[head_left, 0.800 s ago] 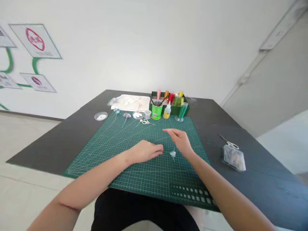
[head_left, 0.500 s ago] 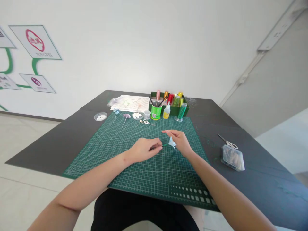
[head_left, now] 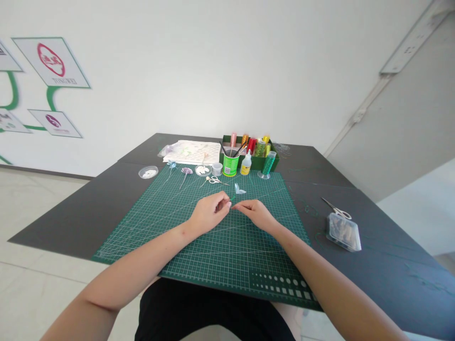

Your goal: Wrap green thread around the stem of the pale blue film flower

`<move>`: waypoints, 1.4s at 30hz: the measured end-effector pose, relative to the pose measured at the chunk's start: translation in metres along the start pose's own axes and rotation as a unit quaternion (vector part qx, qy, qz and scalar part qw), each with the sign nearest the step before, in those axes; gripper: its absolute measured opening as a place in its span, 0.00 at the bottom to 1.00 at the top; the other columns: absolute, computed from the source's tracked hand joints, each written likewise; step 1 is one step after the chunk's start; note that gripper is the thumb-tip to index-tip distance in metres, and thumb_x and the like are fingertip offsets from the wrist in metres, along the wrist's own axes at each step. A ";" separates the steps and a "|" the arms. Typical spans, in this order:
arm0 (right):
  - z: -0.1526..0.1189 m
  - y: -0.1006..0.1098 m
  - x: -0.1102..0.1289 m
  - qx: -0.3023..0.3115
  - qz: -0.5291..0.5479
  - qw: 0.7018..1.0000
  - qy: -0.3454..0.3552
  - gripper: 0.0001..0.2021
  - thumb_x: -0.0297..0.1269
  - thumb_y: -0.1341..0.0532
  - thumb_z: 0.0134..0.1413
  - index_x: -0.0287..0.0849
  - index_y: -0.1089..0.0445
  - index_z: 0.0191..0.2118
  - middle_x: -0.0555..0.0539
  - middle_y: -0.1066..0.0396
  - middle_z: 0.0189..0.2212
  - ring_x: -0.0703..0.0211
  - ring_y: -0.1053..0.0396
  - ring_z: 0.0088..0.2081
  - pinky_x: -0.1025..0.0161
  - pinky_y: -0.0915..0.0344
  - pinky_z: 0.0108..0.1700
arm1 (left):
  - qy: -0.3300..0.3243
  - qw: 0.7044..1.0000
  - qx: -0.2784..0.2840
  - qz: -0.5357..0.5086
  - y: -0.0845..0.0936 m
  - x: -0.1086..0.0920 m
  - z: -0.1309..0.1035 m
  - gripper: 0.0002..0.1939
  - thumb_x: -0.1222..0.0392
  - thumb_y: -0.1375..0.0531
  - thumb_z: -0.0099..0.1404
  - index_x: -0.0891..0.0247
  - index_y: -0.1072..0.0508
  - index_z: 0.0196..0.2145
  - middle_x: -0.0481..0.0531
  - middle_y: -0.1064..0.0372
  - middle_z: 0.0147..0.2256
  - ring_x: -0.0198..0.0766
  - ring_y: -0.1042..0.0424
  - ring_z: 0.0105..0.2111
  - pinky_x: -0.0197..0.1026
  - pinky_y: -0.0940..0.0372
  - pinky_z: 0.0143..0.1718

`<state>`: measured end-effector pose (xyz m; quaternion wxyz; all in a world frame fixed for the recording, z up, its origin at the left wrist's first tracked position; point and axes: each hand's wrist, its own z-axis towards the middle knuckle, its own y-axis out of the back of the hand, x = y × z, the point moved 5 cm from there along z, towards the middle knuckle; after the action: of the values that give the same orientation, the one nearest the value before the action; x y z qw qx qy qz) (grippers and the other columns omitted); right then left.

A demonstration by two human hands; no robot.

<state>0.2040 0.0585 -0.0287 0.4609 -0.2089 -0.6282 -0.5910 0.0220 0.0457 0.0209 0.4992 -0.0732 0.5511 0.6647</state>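
My left hand (head_left: 209, 214) pinches the green-wrapped stem (head_left: 232, 198) of a pale blue artificial flower (head_left: 239, 189). The flower tilts up and away, just beyond my fingertips. Close beside it, my right hand (head_left: 259, 215) has its thumb and forefinger pressed together near the stem; whatever sits between them is too small to make out. Both hands are over the green cutting mat (head_left: 227, 255). Finished-looking blue (head_left: 171, 165) and purple flowers (head_left: 186, 171) on thin stems lie at the mat's far left.
Small scissors (head_left: 214, 180), a green can of brushes (head_left: 231, 166), a glue bottle (head_left: 246, 164) and a green thread spool (head_left: 269, 163) stand along the back, before a box of spools (head_left: 275, 161). At right lie scissors (head_left: 337, 209), a clear plastic box (head_left: 343, 232) and loose green thread (head_left: 309, 208).
The flower has swung from pointing right to pointing away from me. My right hand has come lower and left, its extended forefinger now pinched to the thumb beside my left fingertips.
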 end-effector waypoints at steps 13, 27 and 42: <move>-0.001 -0.006 -0.003 0.031 -0.021 0.999 0.000 0.18 0.46 0.41 0.67 0.43 0.15 0.42 0.46 0.19 0.31 0.53 0.25 0.35 0.60 0.32 0.39 | 0.045 0.997 -0.063 0.028 0.009 0.002 0.000 0.08 0.57 0.40 0.70 0.60 0.24 0.33 0.44 0.34 0.25 0.35 0.36 0.25 0.38 0.44 0.30; -0.005 -0.004 0.013 0.064 -0.008 0.998 -0.014 0.18 0.43 0.42 0.64 0.40 0.16 0.41 0.48 0.24 0.26 0.63 0.40 0.24 0.64 0.45 0.29 | 0.098 0.992 -0.059 0.049 0.011 0.012 0.002 0.11 0.53 0.42 0.70 0.59 0.26 0.32 0.40 0.43 0.18 0.33 0.42 0.19 0.38 0.48 0.27; -0.014 0.014 0.041 0.078 0.030 0.996 -0.002 0.22 0.52 0.38 0.61 0.39 0.15 0.39 0.52 0.37 0.19 0.66 0.52 0.22 0.64 0.56 0.25 | 0.156 0.984 0.005 0.088 0.006 0.034 0.012 0.10 0.52 0.37 0.69 0.58 0.20 0.33 0.43 0.35 0.19 0.37 0.35 0.22 0.38 0.48 0.27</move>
<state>0.2002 0.0373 0.0109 0.4920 -0.1919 -0.6669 -0.5257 0.0062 0.0762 0.0070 0.3470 -0.1242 0.6298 0.6837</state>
